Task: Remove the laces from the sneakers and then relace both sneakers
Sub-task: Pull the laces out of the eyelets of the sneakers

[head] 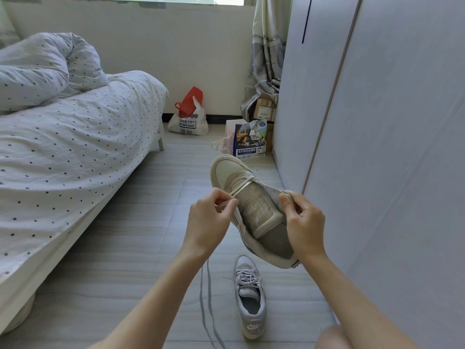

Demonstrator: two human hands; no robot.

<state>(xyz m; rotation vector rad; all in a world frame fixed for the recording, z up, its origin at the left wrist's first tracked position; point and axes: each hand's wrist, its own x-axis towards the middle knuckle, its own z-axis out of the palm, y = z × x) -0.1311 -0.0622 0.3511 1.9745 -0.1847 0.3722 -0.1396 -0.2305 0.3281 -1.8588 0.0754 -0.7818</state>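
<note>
1. The sneaker in my hands [251,207] is held up off the floor, toe pointing away from me, its tongue standing out of the wide-open throat; only the rows nearest the toe are laced.
2. My left hand [210,220] comes in from the left with the wrist bent upward, and its fingers [221,197] are curled, pinching the lace [241,186] just beside the shoe's left eyelet edge.
3. From that pinch the lace runs taut up to the crossing near the toe; a long loose end [205,293] hangs down below my left wrist toward the floor.
4. My right hand [304,215] reaches in from the right, thumb and fingers curled together on the right eyelet flap at its upper edge; whether a lace end is also between them I cannot tell.
5. The second sneaker [250,298] lies on the floor [125,248] directly below the held one, between my forearms, laced, with its lace ends spread sideways.
6. A bed [63,147] with dotted bedding stands at the left and a wardrobe [377,122] at the right.
7. Bags [188,117] sit against the far wall.
</note>
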